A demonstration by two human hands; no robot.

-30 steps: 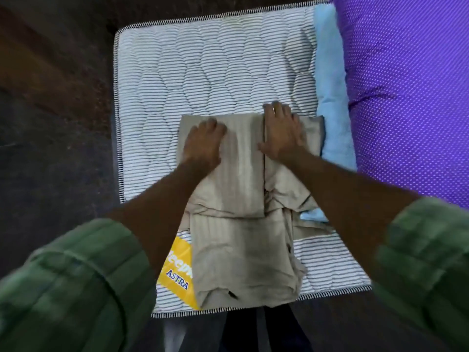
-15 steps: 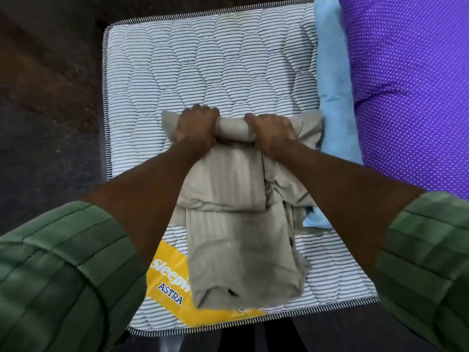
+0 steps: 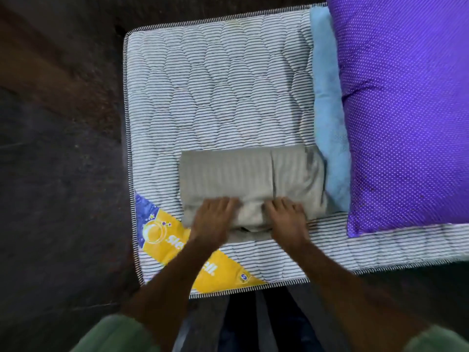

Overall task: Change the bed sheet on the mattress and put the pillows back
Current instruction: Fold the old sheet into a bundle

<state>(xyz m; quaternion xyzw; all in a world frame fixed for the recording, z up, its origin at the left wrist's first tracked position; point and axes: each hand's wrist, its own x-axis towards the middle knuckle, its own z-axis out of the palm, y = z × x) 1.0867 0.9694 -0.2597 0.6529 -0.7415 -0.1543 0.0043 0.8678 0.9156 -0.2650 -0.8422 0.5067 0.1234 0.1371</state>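
Both hands rest on the near edge of the folded sheet (image 3: 251, 179). The left hand (image 3: 213, 219) lies flat with its fingers spread on the cloth. The right hand (image 3: 286, 219) does the same, just beside it. Neither grip is closed around anything; the fingers look straight and press down, though they are a bit blurry.

The sheet sits on the bare mattress (image 3: 215, 92), which reaches far past the hands. To the right of the right hand is a light blue cloth (image 3: 327, 97), touching the sheet. Past that lies a big purple pillow (image 3: 406, 110).

I think the step is pressing the fold flat. To do it well, push down evenly with both palms and smooth outward, so no lumps stay inside.

The sheet is soft and tan, with faint stripes, and makes a neat rectangle. The mattress is puffy and quilted, with thin dark lines. It has a shiny yellow and blue label (image 3: 177, 240) under the left wrist. The pillow is plump with tiny white dots.
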